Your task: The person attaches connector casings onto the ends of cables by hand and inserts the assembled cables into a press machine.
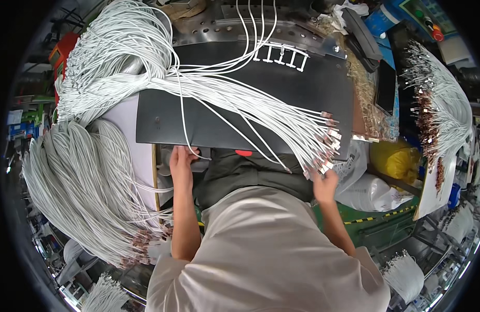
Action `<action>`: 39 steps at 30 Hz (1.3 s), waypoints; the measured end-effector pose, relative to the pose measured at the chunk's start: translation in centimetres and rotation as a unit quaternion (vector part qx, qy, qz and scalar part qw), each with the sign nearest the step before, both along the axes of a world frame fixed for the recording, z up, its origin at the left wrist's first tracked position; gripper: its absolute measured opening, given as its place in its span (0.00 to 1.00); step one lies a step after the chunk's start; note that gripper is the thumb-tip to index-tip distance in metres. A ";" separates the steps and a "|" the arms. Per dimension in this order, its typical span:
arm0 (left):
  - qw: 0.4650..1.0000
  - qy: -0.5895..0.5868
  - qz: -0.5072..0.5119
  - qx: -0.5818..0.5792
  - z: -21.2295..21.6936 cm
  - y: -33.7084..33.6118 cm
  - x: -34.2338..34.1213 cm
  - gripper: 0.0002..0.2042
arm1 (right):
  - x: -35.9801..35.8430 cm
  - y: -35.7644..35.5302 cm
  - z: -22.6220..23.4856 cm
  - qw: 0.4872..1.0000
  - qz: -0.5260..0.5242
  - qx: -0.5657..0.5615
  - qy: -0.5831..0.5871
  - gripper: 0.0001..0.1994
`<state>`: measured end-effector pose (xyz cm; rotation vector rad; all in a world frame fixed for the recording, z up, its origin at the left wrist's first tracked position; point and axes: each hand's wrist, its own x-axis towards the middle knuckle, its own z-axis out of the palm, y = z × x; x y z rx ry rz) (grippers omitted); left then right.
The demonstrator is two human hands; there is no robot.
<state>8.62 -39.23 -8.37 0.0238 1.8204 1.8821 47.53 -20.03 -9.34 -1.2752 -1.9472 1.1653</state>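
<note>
A thick bundle of white cables (pixel 240 99) lies across a black board (pixel 307 93) in front of me, its copper-coloured and white tipped ends fanned out at the right edge. At the board's near left edge, my left hand (pixel 182 158) is closed in a pinch on a single white cable (pixel 183 112) that hangs down over the edge. My right hand (pixel 324 183) is below the bundle's tipped ends, with its fingers closed at a cable end (pixel 325 167); the fingertips are partly hidden there. One more loose cable stretches toward the board's near edge between my hands.
A large heap of white cables (pixel 79 187) hangs at the left. A white comb-like plastic rack (pixel 281 56) stands at the board's back edge. More cables (pixel 448 104) hang at the far right, beyond a dark phone-like slab (pixel 385 87) and a yellow bag (pixel 396 158).
</note>
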 end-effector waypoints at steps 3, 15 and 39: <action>0.997 0.027 -0.059 -0.038 -0.7 0.4 -1.6 0.15 | -2.6 -1.1 -2.0 0.973 -0.085 -0.170 0.129 0.15; 0.993 0.041 -0.008 -0.109 -0.7 0.3 -1.5 0.10 | 1.3 2.6 -2.2 0.957 0.194 0.176 -0.128 0.21; 0.734 0.619 -0.063 -0.273 10.8 0.4 -1.8 0.26 | 1.5 15.8 15.6 0.958 0.173 -0.219 0.059 0.16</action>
